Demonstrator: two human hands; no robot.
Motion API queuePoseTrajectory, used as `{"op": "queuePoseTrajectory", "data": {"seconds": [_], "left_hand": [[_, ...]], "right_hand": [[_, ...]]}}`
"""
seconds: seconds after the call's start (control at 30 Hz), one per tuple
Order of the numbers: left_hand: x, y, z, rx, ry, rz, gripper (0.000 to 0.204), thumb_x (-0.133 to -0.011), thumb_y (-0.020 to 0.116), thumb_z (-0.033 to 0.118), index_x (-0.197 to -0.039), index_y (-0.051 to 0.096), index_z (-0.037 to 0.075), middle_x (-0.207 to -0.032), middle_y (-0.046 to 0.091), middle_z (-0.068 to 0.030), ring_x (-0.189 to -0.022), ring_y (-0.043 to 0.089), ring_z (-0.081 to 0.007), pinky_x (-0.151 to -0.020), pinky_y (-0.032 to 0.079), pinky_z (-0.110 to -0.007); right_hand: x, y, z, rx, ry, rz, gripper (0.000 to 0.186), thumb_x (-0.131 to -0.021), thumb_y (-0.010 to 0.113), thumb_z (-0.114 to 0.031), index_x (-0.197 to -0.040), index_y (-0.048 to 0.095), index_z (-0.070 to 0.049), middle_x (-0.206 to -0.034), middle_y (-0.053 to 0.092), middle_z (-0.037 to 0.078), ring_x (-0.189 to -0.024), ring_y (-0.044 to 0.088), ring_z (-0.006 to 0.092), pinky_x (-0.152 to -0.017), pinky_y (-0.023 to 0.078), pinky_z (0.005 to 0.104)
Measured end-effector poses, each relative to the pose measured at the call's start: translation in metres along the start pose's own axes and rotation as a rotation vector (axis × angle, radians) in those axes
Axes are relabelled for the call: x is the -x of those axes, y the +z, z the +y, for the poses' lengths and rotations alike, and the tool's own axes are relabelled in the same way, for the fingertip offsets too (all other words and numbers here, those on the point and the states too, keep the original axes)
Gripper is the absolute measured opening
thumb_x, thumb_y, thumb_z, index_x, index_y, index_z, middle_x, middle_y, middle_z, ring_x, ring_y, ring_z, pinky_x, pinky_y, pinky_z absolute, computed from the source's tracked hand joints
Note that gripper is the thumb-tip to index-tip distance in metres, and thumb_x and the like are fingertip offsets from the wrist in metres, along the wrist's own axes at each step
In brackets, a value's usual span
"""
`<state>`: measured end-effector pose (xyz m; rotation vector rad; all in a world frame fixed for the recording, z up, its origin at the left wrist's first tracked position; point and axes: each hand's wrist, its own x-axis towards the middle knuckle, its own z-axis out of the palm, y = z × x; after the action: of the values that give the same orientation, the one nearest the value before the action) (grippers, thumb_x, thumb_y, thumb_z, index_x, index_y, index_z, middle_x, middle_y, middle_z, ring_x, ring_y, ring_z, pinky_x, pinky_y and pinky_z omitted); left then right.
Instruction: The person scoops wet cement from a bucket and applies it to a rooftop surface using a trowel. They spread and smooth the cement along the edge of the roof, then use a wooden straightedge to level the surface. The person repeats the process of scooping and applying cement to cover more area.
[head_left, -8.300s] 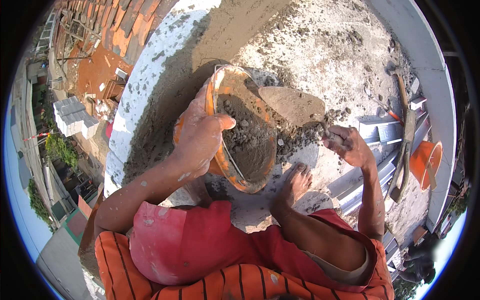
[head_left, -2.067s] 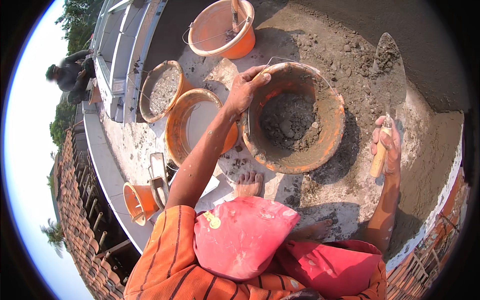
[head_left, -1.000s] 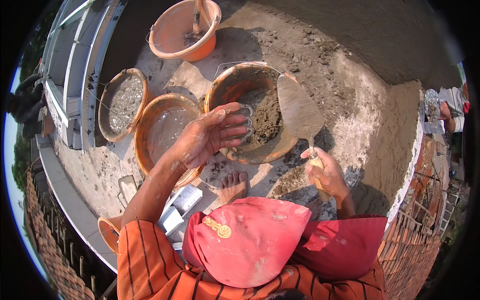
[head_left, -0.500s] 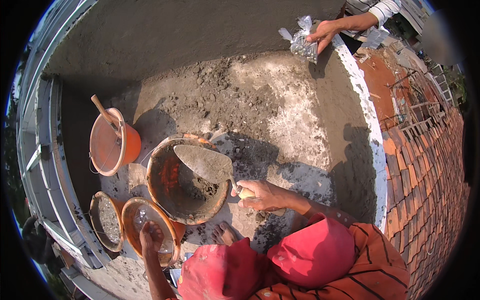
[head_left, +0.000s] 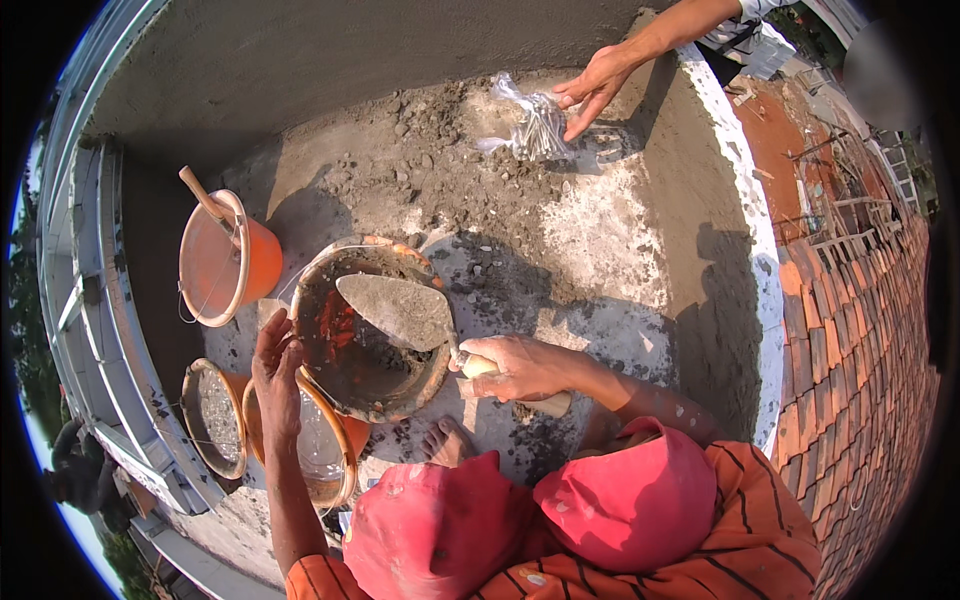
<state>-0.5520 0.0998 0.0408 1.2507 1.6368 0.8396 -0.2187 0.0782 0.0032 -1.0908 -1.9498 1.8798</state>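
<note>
My right hand (head_left: 525, 367) is closed round the pale handle of a pointed trowel (head_left: 395, 310). The trowel's blade, coated in grey mortar, is over a large orange bucket (head_left: 425, 395) with mortar stuck to its inside. Near that bucket's left rim my left hand (head_left: 277, 365) is raised, its fingers apart and slightly bent, with nothing visible in it. Below the left hand stands a smaller orange bucket (head_left: 345, 470) of water, partly hidden by the forearm. Another bucket (head_left: 190, 410), holding murky grey contents, is to its left.
An orange bucket (head_left: 262, 258) with a wooden-handled tool (head_left: 208, 203) stands farther back. Another person's hand (head_left: 597, 88) reaches in beside a clear plastic bag (head_left: 535, 130) of small pale pieces. Rubble (head_left: 440, 170) covers the floor; a low wall (head_left: 735, 180) borders the tiled roof (head_left: 850, 340).
My left hand has risen from the water bucket to beside the large bucket's rim. The other person's hand and the bag have moved left; its fingers have straightened. The trowel stays over the bucket.
</note>
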Motion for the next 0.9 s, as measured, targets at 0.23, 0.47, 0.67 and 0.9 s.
{"op": "queuePoseTrajectory", "data": {"seconds": [0.23,0.47,0.67,0.9], "left_hand": [[-0.050,-0.033,-0.072,-0.162,-0.180,0.186,0.056,-0.098,0.048,0.033,-0.142,0.036,-0.001,-0.138,0.045,-0.0200,-0.127,0.044,-0.0272,-0.106,0.033,-0.037],[-0.065,0.008,-0.088,-0.283,-0.003,0.105,0.056,-0.101,0.042,0.036,-0.139,0.032,-0.004,-0.126,0.054,-0.0235,-0.118,0.053,-0.0289,-0.102,0.038,-0.037],[-0.048,0.007,-0.076,-0.399,-0.044,0.105,0.056,-0.100,0.043,0.034,-0.140,0.027,-0.001,-0.127,0.053,-0.0302,-0.121,0.052,-0.0395,-0.101,0.039,-0.043],[-0.049,0.014,-0.074,-0.496,-0.001,0.163,0.057,-0.097,0.048,0.034,-0.135,0.031,-0.004,-0.126,0.051,-0.0332,-0.116,0.052,-0.0465,-0.095,0.043,-0.048]], "right_hand": [[-0.050,-0.067,-0.012,0.292,0.032,0.295,0.049,-0.091,0.054,-0.049,-0.097,0.068,-0.002,-0.091,0.068,0.020,-0.089,0.066,0.0341,-0.077,0.050,0.0430],[-0.128,-0.229,0.090,0.476,0.518,0.703,0.112,-0.069,0.068,-0.067,-0.150,0.018,-0.010,-0.142,0.043,0.023,-0.131,0.041,0.0401,-0.108,0.033,0.0544],[-0.179,-0.220,0.114,0.572,0.663,0.485,0.113,-0.064,0.075,-0.057,-0.150,0.020,-0.010,-0.149,0.034,0.020,-0.134,0.038,0.0383,-0.110,0.032,0.0515],[-0.129,-0.260,0.145,0.198,0.441,0.812,0.080,-0.066,0.077,-0.026,-0.136,0.047,-0.001,-0.132,0.052,0.023,-0.111,0.058,0.0298,-0.097,0.045,0.0374]]}}
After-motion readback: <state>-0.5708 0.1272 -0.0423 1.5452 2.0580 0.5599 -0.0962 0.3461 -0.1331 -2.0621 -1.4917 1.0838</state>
